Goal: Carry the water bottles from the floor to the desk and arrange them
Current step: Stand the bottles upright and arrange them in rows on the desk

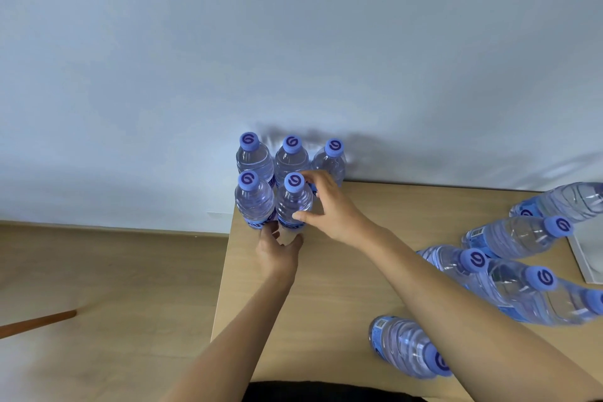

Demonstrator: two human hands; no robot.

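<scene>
Squaring the second-row bottle (293, 202) into the group at the desk's (326, 287) far left corner.

My left hand (277, 251) is cupping its base, my right hand (326, 206) is gripping the shoulder; full, heavy, smooth plastic, so I'm holding low.

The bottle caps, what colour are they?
Blue-purple caps with a dark swirl, clearest in the head view.

Both forearms bare to the frame edge, no sleeves in view, left hand (277, 254) and right hand (329, 206) bare, dark garment (326, 392) strip at bottom edge.
</scene>
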